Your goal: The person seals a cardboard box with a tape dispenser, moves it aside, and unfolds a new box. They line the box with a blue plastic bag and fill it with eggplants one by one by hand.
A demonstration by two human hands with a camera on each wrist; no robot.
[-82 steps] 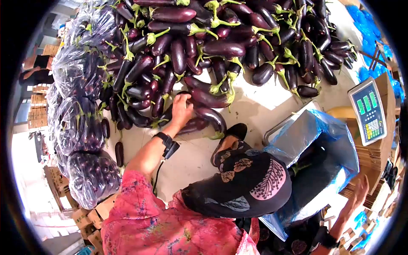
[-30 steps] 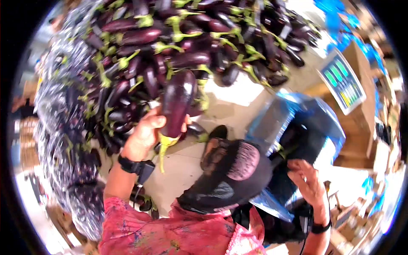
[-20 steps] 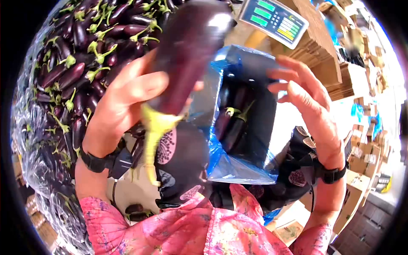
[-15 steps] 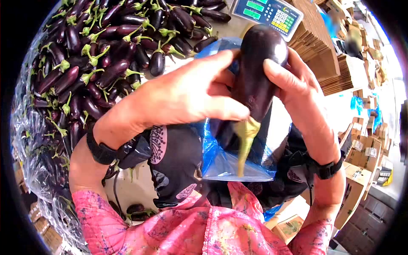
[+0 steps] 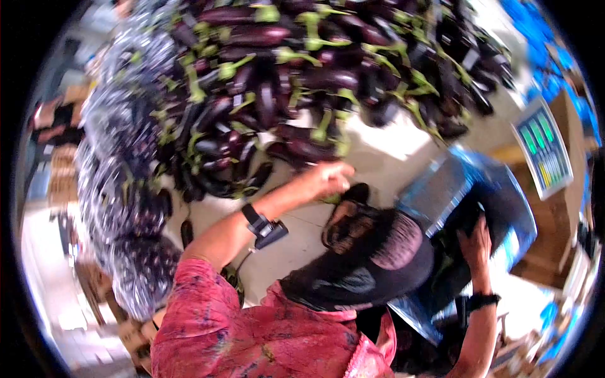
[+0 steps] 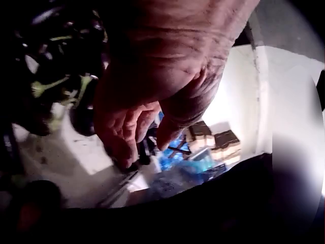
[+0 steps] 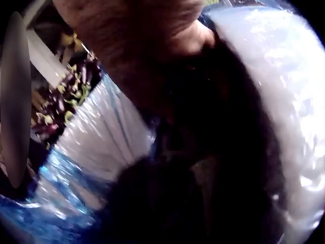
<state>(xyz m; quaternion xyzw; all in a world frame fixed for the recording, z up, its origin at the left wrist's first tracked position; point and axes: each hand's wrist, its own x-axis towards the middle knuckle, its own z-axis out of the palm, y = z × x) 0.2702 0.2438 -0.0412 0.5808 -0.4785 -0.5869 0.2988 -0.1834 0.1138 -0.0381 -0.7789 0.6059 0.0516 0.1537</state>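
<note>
My left hand [image 5: 331, 179] hangs over the table with its fingers loosely bent and nothing visible in them. Just beyond it, at the near edge of a large eggplant pile [image 5: 255, 34], lies a dark purple eggplant [image 5: 305, 148]. The left wrist view shows the same hand [image 6: 152, 76] from behind, fingers pointing down. My right hand [image 5: 477, 242] reaches into a blue plastic bag [image 5: 432, 195] that lines an open container. In the right wrist view its fingers are lost in the dark inside the bag [image 7: 111, 137], so I cannot tell whether they hold an eggplant.
Clear bags [image 5: 116, 183] packed with eggplants line the left side. A digital scale display [image 5: 542, 148] stands at the right by flattened cardboard [image 5: 545, 246]. A person's head in a dark patterned cap or scarf [image 5: 359, 271] takes up the middle foreground.
Both hands held one eggplant above the bag half a second ago. Since then the left hand has swung back left toward the pile without it, and the right hand has gone down into the bag.
</note>
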